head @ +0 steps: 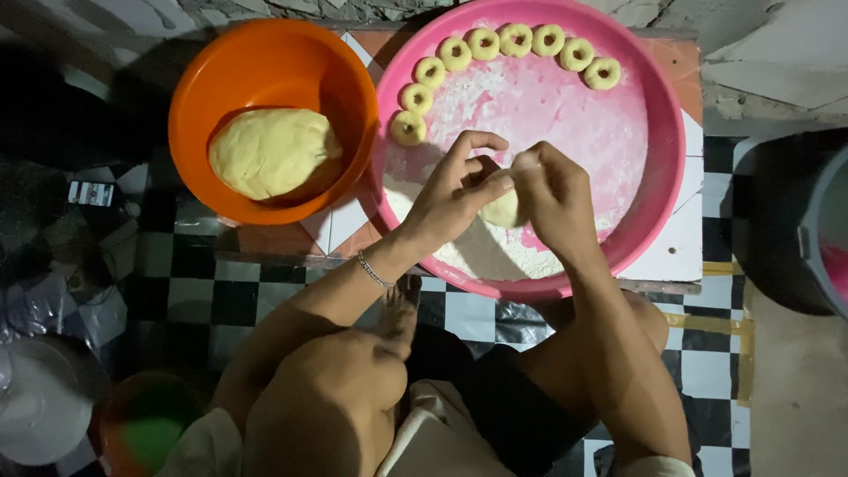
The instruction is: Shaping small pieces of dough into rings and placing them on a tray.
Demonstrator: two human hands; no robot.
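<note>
Pale dough piece [503, 210] pinched between our left hand [455, 190] and right hand [552, 190] over the pink tray [662, 168]; eight rings [515, 40] line its far rim, and a large lump [272, 152] waits in the orange bowl [265, 62] beside it.

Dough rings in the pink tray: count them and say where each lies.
9 dough rings, in an arc along the pink tray's far rim: three down the left side, six across the top. The hands could hide more.

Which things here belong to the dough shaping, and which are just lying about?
In use: left hand, right hand, dough piece between them, pink tray, dough rings, flour, orange bowl with dough ball.

Lying about: grey bin, white plate.
</note>
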